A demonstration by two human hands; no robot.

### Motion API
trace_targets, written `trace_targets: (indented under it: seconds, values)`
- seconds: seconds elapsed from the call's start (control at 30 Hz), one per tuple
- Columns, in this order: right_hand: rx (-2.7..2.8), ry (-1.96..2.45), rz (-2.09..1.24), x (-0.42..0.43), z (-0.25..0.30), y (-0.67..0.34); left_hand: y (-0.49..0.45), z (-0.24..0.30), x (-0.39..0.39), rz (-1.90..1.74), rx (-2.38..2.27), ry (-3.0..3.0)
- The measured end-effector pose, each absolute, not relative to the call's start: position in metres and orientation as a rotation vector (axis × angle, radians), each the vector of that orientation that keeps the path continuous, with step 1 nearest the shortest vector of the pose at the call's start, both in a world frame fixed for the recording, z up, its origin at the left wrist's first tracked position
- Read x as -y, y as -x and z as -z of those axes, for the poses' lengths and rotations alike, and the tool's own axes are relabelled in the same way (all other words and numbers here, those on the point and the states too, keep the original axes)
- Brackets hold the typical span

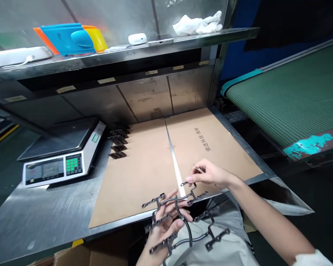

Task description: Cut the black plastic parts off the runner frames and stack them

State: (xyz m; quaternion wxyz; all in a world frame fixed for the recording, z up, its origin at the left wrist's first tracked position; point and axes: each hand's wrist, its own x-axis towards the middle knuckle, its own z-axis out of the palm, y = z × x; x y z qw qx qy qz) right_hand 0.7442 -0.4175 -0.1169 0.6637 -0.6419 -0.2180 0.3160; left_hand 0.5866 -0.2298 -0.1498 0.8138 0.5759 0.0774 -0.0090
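Note:
A branching black plastic sprue (186,221), with several small slotted parts on its arms, lies across my left hand (163,225). The fingers of that hand curl round its middle runner, below the bench's front edge. My right hand (204,173) is closed at the upper right of the sprue. Its thumb and finger pinch a small black part (184,183) that seems joined to an arm of the sprue. A thin pointed tool (198,169), its kind unclear, also sticks out from the right fingers. Several stacks of black parts (118,142) stand at the cardboard's left side.
Cardboard (135,184) covers much of the metal bench (55,214). A digital scale (63,155) stands left. Above, a shelf (122,55) bears a blue, orange and yellow object (69,38), a white case (137,38) and crumpled white cloth or tissue (197,25). A green conveyor belt (291,96) runs right.

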Motion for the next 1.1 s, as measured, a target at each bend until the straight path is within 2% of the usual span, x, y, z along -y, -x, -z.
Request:
trace_targets:
  seconds: [0.13,0.23,0.47,0.63,1.1]
  values:
    - [0.385,1.428,-0.704,0.400,0.119,-0.762,-0.594,0.139,0.233,-0.079,-0.297,-1.344]
    - [0.248,1.385,-0.646,0.406,0.121,-0.762,-0.599,0.127,0.235,-0.221,-0.456,-1.173]
    - [-0.004,1.106,-0.496,0.423,0.112,-0.695,-0.613,0.100,0.238,-0.459,-0.526,-0.953]
    - [-0.007,1.091,-0.372,0.411,0.101,-0.657,-0.616,0.095,0.241,-0.446,-0.598,-0.884]
    - [0.027,1.117,-0.274,0.413,0.099,-0.654,-0.604,0.113,0.245,-0.332,-0.632,-0.666]
